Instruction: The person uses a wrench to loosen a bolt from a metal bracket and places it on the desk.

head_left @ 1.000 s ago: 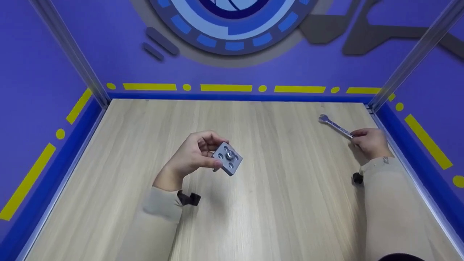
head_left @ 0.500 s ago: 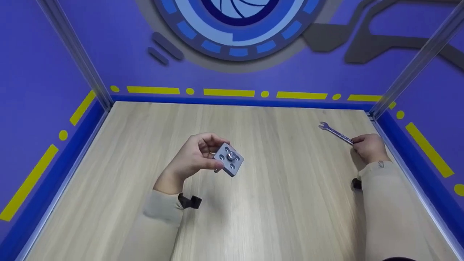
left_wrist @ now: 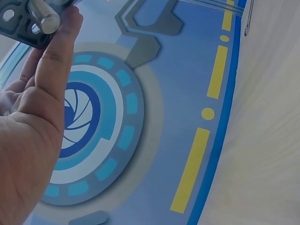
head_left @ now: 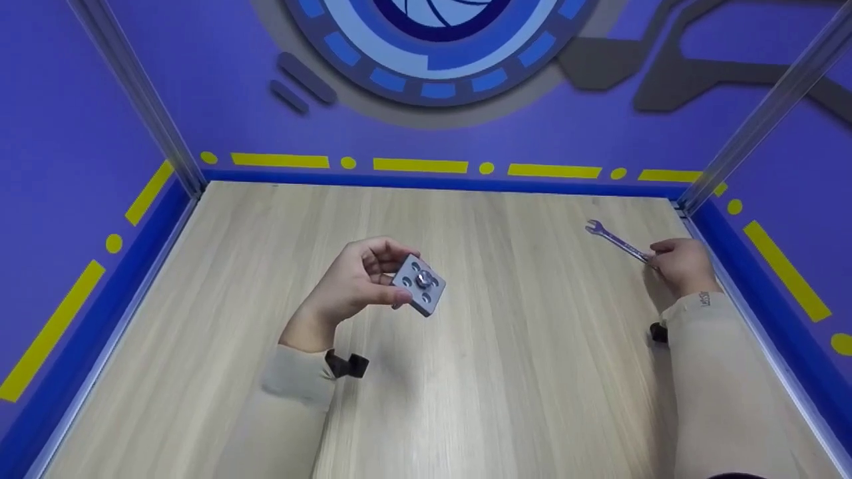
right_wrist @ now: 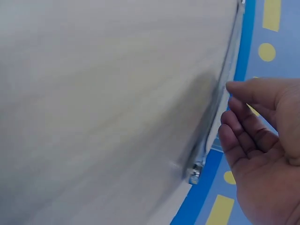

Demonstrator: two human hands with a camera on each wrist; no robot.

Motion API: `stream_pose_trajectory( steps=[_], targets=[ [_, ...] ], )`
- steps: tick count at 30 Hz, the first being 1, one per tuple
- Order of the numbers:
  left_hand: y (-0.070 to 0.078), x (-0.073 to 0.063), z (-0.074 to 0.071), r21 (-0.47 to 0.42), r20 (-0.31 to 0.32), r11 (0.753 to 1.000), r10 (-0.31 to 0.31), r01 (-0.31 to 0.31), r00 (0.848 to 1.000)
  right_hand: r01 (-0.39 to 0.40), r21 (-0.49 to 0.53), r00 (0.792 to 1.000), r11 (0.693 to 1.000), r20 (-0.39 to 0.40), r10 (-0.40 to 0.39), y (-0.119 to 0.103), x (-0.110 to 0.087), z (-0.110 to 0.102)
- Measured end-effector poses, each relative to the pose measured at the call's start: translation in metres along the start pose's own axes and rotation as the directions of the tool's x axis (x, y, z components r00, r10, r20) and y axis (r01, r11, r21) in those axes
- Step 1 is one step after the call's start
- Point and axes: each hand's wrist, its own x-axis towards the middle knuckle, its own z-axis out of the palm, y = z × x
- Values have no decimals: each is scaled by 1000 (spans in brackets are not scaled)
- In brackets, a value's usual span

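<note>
My left hand [head_left: 363,279] holds a square grey plate [head_left: 410,293] above the table. The thumb is on its front corner, the fingers behind. The plate has several round holes and a shiny bolt [head_left: 423,279] at its middle. In the left wrist view the plate [left_wrist: 28,35] shows in the top corner, a cylindrical metal shank [left_wrist: 45,19] standing out from it. At the right, an open-end wrench [head_left: 619,243] lies on the table, its forked end toward the back. My right hand [head_left: 685,266] is at its near end; in the right wrist view thumb and fingers stand apart, nothing between them.
The wooden table [head_left: 519,372] is bordered by purple-blue panels [head_left: 479,143] at the back and sides. Silver rails [head_left: 765,120] rise at the rear corners. The right hand is close to the right table edge.
The right thumb and fingers have parted slightly at the wrench's near end, and that hand has shifted a little right. The wrench stays put. The left hand keeps holding the plate nearly still.
</note>
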Motion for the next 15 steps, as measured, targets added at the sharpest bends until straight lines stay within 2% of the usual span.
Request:
stream_pose_trajectory(
  steps=[6, 15],
  targets=[
    [-3, 2, -1, 92, -69, 996, -1, 8, 998, 80, 34, 995, 996, -58, -78, -17, -3, 2],
    [-12, 12, 2, 213, -164, 977, 26, 9, 986, 195, 95, 978, 976, -94, -186, -61, -13, 19]
  ],
)
